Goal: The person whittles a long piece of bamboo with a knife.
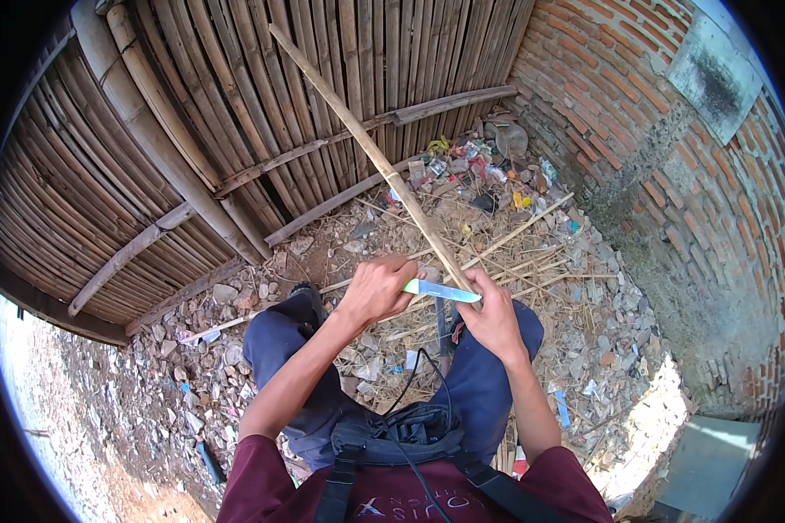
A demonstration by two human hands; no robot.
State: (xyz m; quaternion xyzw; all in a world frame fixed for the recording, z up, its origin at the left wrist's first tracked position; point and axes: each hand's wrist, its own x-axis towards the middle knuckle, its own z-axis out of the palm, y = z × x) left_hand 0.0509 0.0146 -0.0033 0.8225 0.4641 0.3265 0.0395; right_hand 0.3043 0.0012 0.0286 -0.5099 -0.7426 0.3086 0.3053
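— So, what do the hands have hold of?

— The left hand [377,289] is curled tight round the green handle of a knife [441,291], whose blade points toward the person's right. The right hand [494,315] is wrapped round the lower end of a long bamboo stick [371,150], fingers folded close about it.

— Where do the two meet?

— The blade lies across the stick just above the right hand, its tip touching or nearly touching the bamboo; I cannot tell which.

— And how does the stick run?

— It slants up and away from the right hand toward the upper left, its far end in front of the bamboo fence [235,105].

— What is round about?

— The person sits with knees in dark blue trousers [279,344] under the hands. Thin bamboo strips [523,261] lie scattered on the ground [584,349] past the knees, amid stones and rubble. A heap of litter [480,166] sits in the corner where the fence meets a brick wall [637,113]. A black bag [401,431] rests in the lap, near the chest.
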